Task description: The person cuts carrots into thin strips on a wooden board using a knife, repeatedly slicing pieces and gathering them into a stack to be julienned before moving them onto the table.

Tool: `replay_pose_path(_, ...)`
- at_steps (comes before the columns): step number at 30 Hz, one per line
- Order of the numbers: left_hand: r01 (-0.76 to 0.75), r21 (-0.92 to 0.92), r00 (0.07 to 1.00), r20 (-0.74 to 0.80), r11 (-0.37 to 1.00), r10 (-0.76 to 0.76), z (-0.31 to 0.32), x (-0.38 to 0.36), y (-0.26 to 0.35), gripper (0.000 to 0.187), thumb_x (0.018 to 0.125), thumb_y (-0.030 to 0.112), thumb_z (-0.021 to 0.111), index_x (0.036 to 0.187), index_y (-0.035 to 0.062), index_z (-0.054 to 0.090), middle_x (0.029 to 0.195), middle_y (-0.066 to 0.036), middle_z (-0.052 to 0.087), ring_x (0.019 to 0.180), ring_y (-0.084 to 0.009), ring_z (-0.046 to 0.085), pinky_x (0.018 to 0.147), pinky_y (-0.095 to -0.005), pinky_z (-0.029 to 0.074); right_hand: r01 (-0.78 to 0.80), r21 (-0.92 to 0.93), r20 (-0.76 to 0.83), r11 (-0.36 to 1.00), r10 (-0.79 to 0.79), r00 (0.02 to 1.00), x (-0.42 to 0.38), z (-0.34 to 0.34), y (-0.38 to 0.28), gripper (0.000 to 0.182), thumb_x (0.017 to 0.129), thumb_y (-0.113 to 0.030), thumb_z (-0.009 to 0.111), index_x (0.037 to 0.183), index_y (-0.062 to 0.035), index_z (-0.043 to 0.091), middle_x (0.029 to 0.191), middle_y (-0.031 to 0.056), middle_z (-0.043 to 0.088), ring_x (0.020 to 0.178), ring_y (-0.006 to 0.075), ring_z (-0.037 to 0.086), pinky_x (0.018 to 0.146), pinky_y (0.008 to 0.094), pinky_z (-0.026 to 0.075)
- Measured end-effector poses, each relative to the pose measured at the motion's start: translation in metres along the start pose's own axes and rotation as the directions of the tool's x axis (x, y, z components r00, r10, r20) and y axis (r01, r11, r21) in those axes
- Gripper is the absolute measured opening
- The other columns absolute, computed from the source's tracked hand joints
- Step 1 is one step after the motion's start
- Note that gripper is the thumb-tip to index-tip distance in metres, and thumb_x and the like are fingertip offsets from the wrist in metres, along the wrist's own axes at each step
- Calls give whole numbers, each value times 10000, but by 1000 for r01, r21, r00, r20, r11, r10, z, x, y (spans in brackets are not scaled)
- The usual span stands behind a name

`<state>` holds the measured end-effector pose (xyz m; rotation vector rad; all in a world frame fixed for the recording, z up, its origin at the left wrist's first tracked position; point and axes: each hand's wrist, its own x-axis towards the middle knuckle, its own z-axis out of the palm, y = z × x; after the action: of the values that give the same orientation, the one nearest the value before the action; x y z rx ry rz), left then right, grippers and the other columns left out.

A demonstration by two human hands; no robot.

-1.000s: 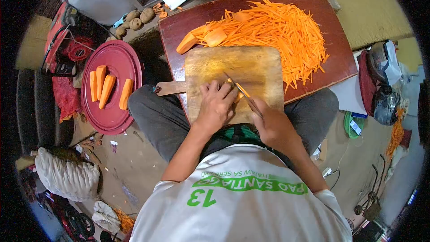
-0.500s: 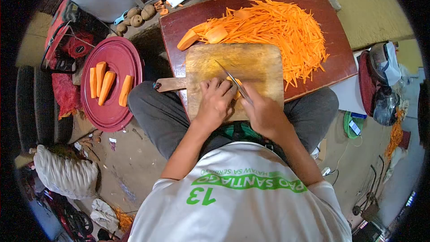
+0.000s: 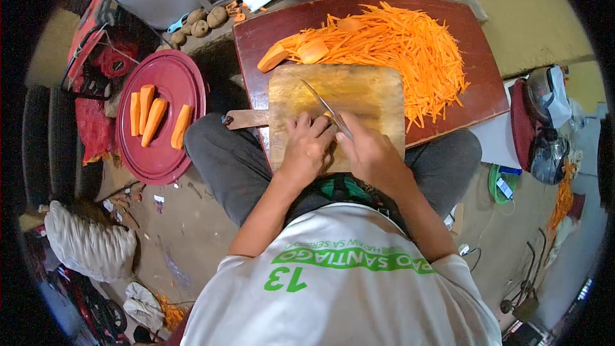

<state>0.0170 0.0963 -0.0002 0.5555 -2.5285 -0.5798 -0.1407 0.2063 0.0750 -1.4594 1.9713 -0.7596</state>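
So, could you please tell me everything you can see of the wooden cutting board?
The cutting board is a pale, worn, roughly rectangular slab of wood with a short handle that sticks out on the picture's left. It lies flat, partly on the dark red table and partly over the person's lap. The left hand and right hand rest on its near edge, the right holding a knife over it. Carrot strips are heaped just beyond its far edge.

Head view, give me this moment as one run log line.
left hand: pins carrot piece | right hand: holds knife | cutting board: on lap | carrot strips: piled behind
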Motion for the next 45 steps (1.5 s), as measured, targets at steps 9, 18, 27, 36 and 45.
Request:
replay_pose_path(9,32,-100,999,-9,994,-33,-6,-5,-2,569,630,10,790,1196,53,753,1180,-120,646,1115,-389,570,968,-516,453,-166,-61,144,984,173,974,-38,-23,-13,334,1096,-198,559,1401,-62,560,1048,314,724,978,550,699,848,639,539)
replay_pose_path(18,1,-116,1000,0,993,-1,-5,-7,-8,439,701,26,783,1139,26,753,1157,-114,640,1098,-369,564,961,-508,461,87,16,27,996,-87,996,-17,-18,-1,349,1103,-206,562,1400,-24,577,1097,324,713,1027,534,696,834,584,551)
replay_pose_path(27,-30,-100,1000,-4,995,30,0,-7,-8,334,792,71,756,1118,-1,761,1143,-120,654,1097,-366,577,967,-499,472,-29,-11,47,1000,29,998,-2,-5,-3,364,1114,-202,539,1439,-40,559,1131,330,712,1069,541,689,866,566,548)
replay_pose_path(36,-79,-53,996,-36,996,77,-2,-6,-10,316,842,101,711,1130,-19,763,1114,-119,660,1077,-370,585,960,-484,482,-121,-73,122,990,129,984,-33,-6,-13,395,1101,-195,556,1459,-28,559,1163,328,715,1094,546,678,902,551,548)
replay_pose_path(45,-64,-50,997,-53,997,62,-5,-5,-5,290,855,93,710,1116,-22,762,1121,-133,657,1081,-376,587,957,-493,489,-100,106,113,989,88,990,-26,-16,-10,383,1110,-189,552,1454,-21,562,1062,302,717,1005,530,697,845,564,542)
